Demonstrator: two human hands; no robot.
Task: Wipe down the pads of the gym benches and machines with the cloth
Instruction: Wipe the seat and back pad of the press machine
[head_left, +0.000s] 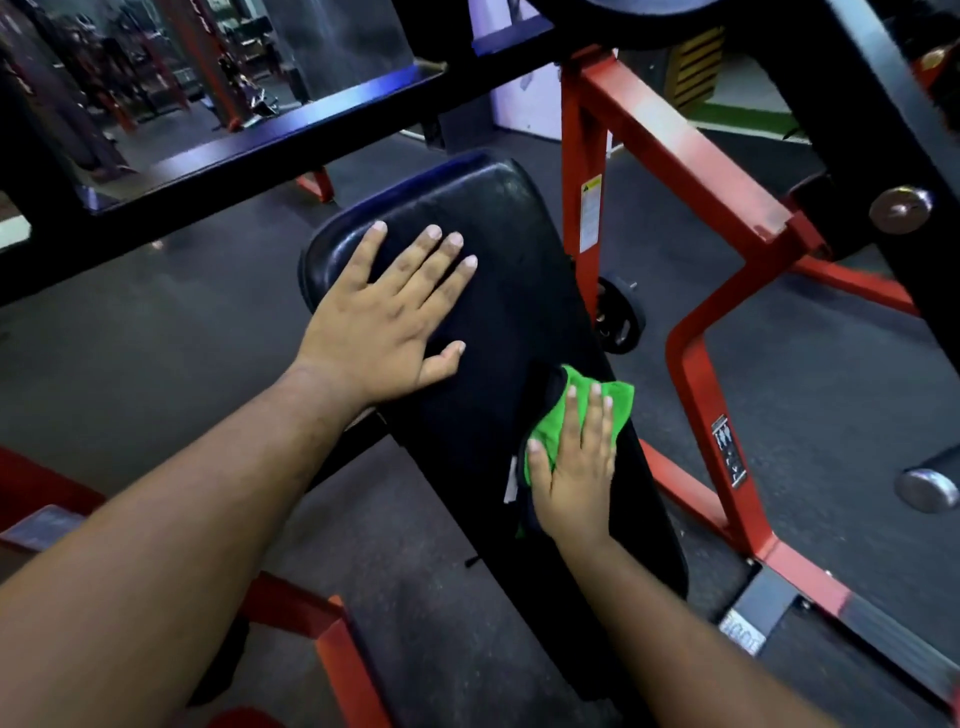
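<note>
The right hand (574, 467) is pressing the cloth (582, 410) flat-fingered against the pad (514, 291), whose long axis is running up-left from it toward the left hand (387, 317), which is bracing open-palmed.

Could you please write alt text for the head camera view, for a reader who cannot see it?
A person's right hand presses a green cloth flat against the right side of a black bench pad, while the left hand rests open on the pad's upper end. A red machine frame stands to the right on a dark gym floor.
</note>
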